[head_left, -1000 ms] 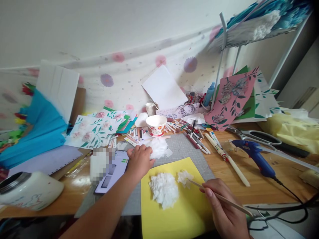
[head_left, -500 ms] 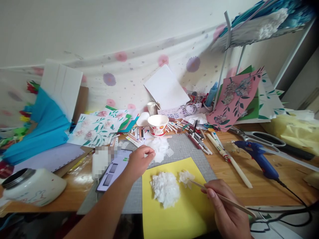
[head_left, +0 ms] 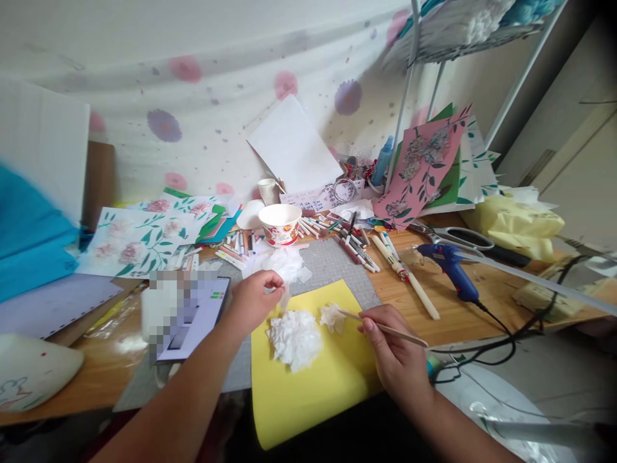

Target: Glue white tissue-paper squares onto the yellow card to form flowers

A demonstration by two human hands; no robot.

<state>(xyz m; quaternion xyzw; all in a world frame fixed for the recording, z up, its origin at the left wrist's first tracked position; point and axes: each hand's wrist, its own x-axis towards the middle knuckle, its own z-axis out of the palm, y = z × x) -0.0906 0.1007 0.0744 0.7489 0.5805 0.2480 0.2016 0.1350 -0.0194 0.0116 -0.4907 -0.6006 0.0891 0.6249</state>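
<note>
A yellow sheet [head_left: 313, 405] lies at the table's front edge. On it sits a large ruffled clump of white tissue paper [head_left: 295, 341], with a smaller tissue clump [head_left: 331, 317] to its right. My right hand [head_left: 395, 354] is closed around a thin wooden stick [head_left: 393, 330], whose tip touches the small clump. Pinched in my left hand [head_left: 258, 299] is a small thin tissue piece [head_left: 285, 298], held just above the large clump. Behind that hand a loose pile of white tissue pieces [head_left: 284, 262] rests on the grey cutting mat [head_left: 328, 260].
A paper bowl [head_left: 281, 226] and scattered markers [head_left: 357, 247] stand behind the mat. To the right are a blue glue gun [head_left: 448, 270] with its black cord, and scissors [head_left: 463, 238]. A phone [head_left: 195, 321] lies left, near flower pictures [head_left: 144, 241].
My left hand has come away from the tissue pile with a thin piece between its fingers. The view has turned right. The stick stays at the small clump.
</note>
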